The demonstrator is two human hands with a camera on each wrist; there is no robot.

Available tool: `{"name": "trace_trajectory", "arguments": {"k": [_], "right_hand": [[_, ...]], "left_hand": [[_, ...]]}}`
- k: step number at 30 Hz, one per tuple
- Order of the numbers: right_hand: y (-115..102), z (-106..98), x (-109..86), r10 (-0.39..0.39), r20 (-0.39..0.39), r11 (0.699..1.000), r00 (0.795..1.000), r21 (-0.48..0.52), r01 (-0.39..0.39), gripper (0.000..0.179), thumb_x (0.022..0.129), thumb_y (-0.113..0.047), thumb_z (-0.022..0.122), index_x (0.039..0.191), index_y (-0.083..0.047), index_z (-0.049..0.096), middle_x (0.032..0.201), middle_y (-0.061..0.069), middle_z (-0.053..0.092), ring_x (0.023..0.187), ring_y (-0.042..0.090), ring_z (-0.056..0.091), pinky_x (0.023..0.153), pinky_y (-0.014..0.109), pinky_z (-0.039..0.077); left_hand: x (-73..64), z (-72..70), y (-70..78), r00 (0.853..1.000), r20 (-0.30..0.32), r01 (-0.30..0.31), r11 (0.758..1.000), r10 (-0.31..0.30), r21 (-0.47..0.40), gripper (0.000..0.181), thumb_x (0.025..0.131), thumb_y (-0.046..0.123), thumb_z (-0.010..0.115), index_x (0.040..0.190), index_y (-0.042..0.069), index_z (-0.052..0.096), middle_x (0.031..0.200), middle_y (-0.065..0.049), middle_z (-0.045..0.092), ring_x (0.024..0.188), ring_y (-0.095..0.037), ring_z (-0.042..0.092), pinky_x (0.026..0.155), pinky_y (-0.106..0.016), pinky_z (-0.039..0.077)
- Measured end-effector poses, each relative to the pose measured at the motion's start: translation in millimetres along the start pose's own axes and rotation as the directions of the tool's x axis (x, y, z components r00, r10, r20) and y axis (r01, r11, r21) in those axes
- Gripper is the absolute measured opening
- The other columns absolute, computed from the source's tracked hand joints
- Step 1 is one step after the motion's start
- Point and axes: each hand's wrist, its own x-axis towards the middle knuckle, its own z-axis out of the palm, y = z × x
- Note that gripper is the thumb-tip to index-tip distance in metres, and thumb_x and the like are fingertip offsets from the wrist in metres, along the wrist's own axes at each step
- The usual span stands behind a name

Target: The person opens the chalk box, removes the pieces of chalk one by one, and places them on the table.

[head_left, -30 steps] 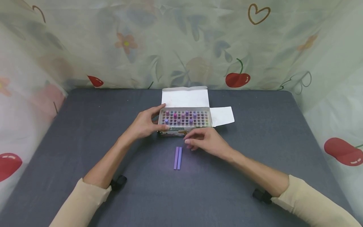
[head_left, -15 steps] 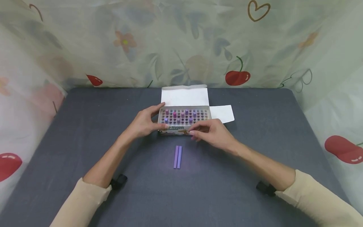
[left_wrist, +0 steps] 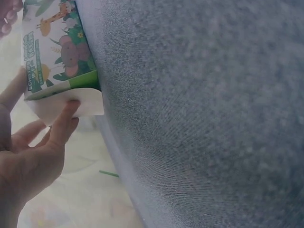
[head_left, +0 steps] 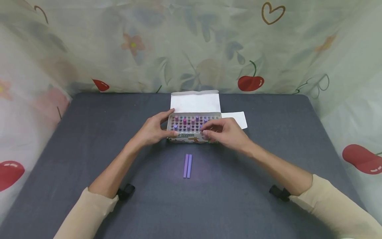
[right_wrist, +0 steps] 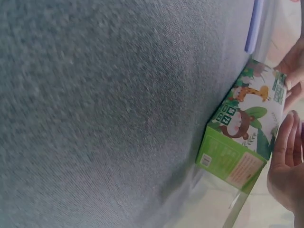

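Head view: across a table (head_left: 191, 205) in dark, grainy cloth, a printed cardboard box (head_left: 195, 139) sits towards the far edge, white lid (head_left: 195, 102) open behind rows of round holes. The left hand (head_left: 152, 129) clamps its end; the right hand (head_left: 229, 134) bends over the front, hiding some holes. Cut off in the right wrist view, what its fingertips pinch, if anything, cannot be told. Two slim purple sticks (head_left: 186, 166) lie before the box.

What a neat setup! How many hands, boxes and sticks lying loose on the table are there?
Hands, left hand and right hand: 2
Box: 1
Loose sticks on the table: 2
Total: 5
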Motion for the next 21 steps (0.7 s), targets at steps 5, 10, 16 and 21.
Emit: {"name": "trace_trajectory", "arguments": {"k": [5, 10, 16, 21], "right_hand": [[-2, -4, 3.8, -0.013, -0.023, 1.000, 1.000, -0.009, 0.013, 0.012, 0.090, -0.005, 0.072, 0.102, -0.004, 0.076, 0.093, 0.009, 0.073, 0.076, 0.027, 0.069, 0.068, 0.038, 0.058], [0, -10, 8.9, -0.015, -0.053, 1.000, 0.999, -0.027, 0.013, 0.014, 0.090, -0.004, 0.072, 0.103, -0.003, 0.076, 0.099, 0.008, 0.074, 0.082, 0.020, 0.070, 0.069, 0.027, 0.055], [2, -14, 13.1, 0.012, -0.093, 0.998, 0.996, -0.058, -0.017, 0.016, 0.089, -0.006, 0.073, 0.105, -0.006, 0.077, 0.098, 0.007, 0.074, 0.080, 0.019, 0.070, 0.066, 0.027, 0.056], [5, -15, 16.8, 0.022, -0.116, 0.998, 0.993, -0.057, -0.029, 0.018, 0.090, -0.005, 0.072, 0.107, -0.006, 0.076, 0.099, 0.009, 0.074, 0.080, 0.021, 0.071, 0.066, 0.030, 0.057]], "left_hand": [[-0.3, 0.3, 0.0, 1.000, 0.003, 0.000, 1.000, 0.000, -0.008, 0.092, 0.085, 0.023, 0.081, 0.158, 0.015, 0.027, 0.157, -0.016, 0.035, 0.144, -0.032, 0.034, 0.108, -0.046, 0.041], [0.1, -0.2, -0.3, 1.000, 0.002, -0.004, 1.000, 0.004, -0.003, 0.091, 0.085, 0.024, 0.081, 0.158, 0.016, 0.027, 0.156, -0.016, 0.036, 0.143, -0.032, 0.035, 0.107, -0.046, 0.042], [1.1, -0.8, -0.8, 1.000, 0.011, -0.011, 1.000, 0.011, -0.003, 0.091, 0.085, 0.025, 0.081, 0.159, 0.018, 0.027, 0.157, -0.015, 0.034, 0.143, -0.031, 0.035, 0.107, -0.047, 0.042], [1.0, -1.5, -1.6, 1.000, 0.013, -0.001, 1.000, 0.001, -0.011, 0.092, 0.085, 0.025, 0.081, 0.159, 0.018, 0.027, 0.157, -0.015, 0.034, 0.144, -0.030, 0.034, 0.108, -0.046, 0.040]]}}
